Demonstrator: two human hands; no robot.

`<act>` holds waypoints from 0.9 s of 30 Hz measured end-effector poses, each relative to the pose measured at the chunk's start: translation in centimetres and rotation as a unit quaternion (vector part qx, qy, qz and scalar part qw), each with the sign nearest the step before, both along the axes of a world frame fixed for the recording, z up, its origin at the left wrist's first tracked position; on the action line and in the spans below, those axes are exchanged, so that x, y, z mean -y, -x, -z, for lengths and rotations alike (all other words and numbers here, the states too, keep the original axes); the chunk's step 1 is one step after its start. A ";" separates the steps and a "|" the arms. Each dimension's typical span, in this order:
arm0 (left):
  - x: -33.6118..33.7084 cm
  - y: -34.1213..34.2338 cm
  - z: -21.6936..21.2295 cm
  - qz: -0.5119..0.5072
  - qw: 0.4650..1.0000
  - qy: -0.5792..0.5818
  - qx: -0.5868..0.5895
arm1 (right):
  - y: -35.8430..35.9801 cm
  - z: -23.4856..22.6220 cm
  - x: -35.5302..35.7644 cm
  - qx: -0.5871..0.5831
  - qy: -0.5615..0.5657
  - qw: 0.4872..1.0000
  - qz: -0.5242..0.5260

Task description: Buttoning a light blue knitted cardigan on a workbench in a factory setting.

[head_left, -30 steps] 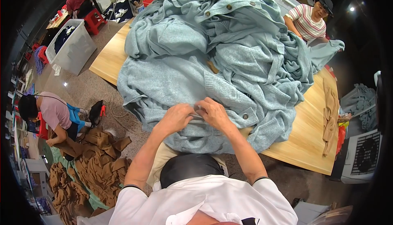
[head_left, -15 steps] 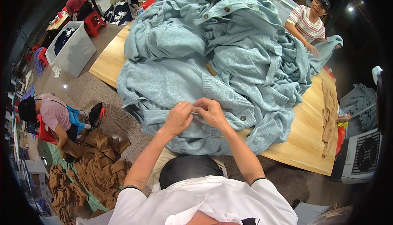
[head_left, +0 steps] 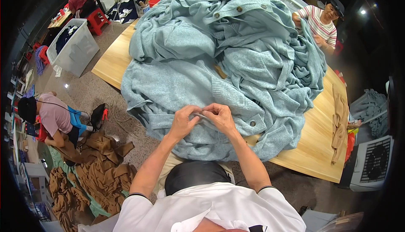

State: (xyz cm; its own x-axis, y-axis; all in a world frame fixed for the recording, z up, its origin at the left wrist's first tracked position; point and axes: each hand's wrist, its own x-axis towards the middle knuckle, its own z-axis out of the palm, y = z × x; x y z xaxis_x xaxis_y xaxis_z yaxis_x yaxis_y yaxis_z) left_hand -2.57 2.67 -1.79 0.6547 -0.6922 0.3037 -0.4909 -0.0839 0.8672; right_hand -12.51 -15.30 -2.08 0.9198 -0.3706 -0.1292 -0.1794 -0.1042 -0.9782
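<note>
Head view, hands (head_left: 184,121) (head_left: 221,117) pinching blue knitwear (head_left: 171,80), bare tabletop (head_left: 312,156) edge lower right

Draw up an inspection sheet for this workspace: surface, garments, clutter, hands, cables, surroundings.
Surface: wood-grain table, largely covered.
Garments: grey-blue garments, heaped; dark buttons visible.
Clutter: brown garment along the table's right side; brown heap on the floor at left.
Hands: left hand and right hand close together, fingertips pinching grey-blue fabric.
Cables: loose cord on the floor left of the table; whether it is electrical, cannot tell.
Surroundings: co-worker in a striped top at upper right; whitish bin and red stool at upper left.
</note>
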 end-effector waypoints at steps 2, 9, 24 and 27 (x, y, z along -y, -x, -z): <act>-0.1 -0.1 0.1 0.004 1.000 -0.008 -0.008 | 0.0 -0.2 -0.2 -0.010 0.043 0.999 0.000; 0.2 -0.3 0.2 0.018 0.991 -0.032 0.127 | 0.0 -0.5 0.8 -0.037 -0.007 0.999 -0.017; 0.0 -2.0 1.2 0.089 0.989 -0.055 0.106 | 1.0 -0.6 0.1 0.009 0.080 0.996 -0.023; 0.0 -2.1 1.1 0.085 0.993 -0.043 0.075 | 0.9 -0.3 -0.1 0.032 0.095 0.995 -0.019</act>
State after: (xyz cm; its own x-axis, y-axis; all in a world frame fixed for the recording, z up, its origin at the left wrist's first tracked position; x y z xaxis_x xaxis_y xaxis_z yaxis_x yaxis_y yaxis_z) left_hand -0.43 2.67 -2.89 0.4778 -0.8165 0.3241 -0.6280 -0.0596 0.7759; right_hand -13.38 -15.17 -1.77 0.9375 -0.3479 -0.0018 -0.1107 -0.2936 -0.9495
